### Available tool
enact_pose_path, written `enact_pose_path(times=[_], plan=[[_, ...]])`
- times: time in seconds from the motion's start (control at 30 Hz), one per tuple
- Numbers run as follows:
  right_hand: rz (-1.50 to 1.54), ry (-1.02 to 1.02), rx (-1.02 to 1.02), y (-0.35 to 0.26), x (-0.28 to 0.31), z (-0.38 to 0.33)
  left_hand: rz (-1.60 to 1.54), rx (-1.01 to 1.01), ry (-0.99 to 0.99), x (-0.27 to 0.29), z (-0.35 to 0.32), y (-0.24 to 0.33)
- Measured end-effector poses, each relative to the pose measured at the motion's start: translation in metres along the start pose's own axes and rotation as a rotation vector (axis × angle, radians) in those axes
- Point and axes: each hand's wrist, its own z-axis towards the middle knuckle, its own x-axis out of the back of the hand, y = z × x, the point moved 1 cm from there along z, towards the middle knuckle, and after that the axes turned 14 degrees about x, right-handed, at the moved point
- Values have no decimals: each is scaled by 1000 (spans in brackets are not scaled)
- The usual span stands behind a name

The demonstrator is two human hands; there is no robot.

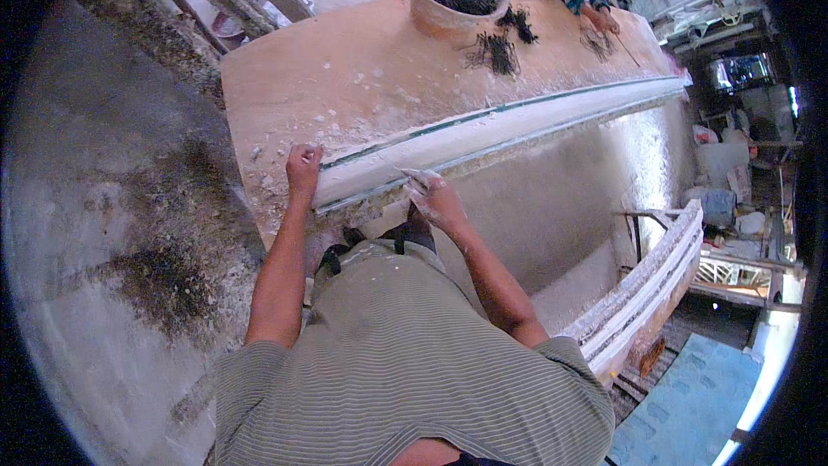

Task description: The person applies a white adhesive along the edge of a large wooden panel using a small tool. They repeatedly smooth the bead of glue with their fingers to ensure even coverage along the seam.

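Note:
A long white plaster strip (457,142) with green edge lines runs along the near edge of the wooden table (285,69). My left hand (304,171) is closed at the strip's left end, its fingers curled; what they hold, if anything, is too small to make out. My right hand (440,205), dusted white, grips a thin pointed tool (416,175) smeared with plaster. The tool's tip is by the strip's near edge, left of its middle; I cannot tell whether it touches. Its exact kind does not show.
White crumbs lie on the tabletop's left part. A clay-coloured tub (435,13) of dark fibres stands at the back, with loose dark fibre clumps (496,53) beside it. A co-worker's hands (601,21) handle fibres at the far right. Another white-crusted strip (647,276) lies at the right.

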Motion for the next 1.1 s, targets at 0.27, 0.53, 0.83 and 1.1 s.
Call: enact_pose_path(times=[0.27, 0.53, 0.83, 1.1], plan=[[-20, 44, -2, 12, 18, 1, 140, 301, -41, 50, -63, -28], [-13, -19, 13, 33, 29, -2, 263, 445, -291, 66, -70, -11], [29, -16, 64, 63, 82, 30, -51, 698, -286, 63, -62, -25], [-14, 20, 9, 98, 101, 23, -48, 804, -142, 54, -58, -11]])
